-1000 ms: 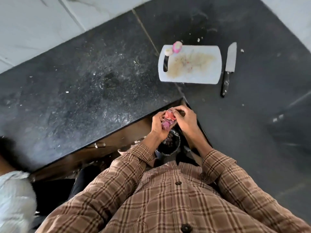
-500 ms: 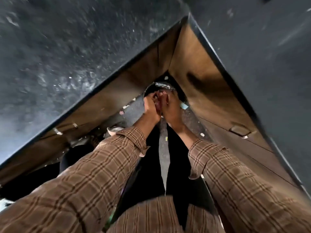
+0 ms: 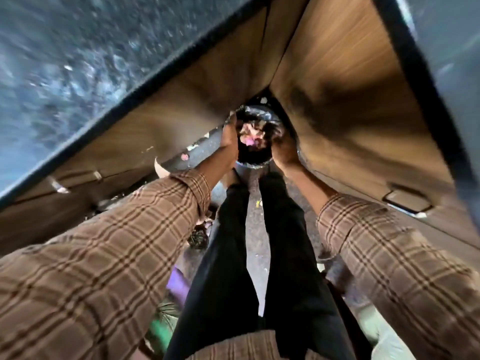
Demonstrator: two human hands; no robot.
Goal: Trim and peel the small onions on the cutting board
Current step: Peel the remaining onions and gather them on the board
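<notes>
I am looking down into a small bin (image 3: pixel 255 165) lined with a black bag, standing on the floor in the corner under the counter. Pink and pale onion peels (image 3: pixel 253 136) lie in its mouth. My left hand (image 3: pixel 230 141) is at the bin's left rim with its fingers stretched out and nothing in them. My right hand (image 3: pixel 284 149) is at the right rim, blurred and in shadow, and I see nothing held in it. The cutting board, the knife and the onions are out of view.
Brown wooden cabinet fronts (image 3: pixel 337 74) meet in a corner right behind the bin. The dark speckled counter (image 3: pixel 78 61) runs along the upper left. Scraps of peel (image 3: pixel 184 157) litter the floor. My black trouser legs (image 3: pixel 233 255) stand just before the bin.
One second ago both hands held a bunch of peels together over the counter edge. They dropped down to the bin, then moved apart, and the peels now lie in it.
</notes>
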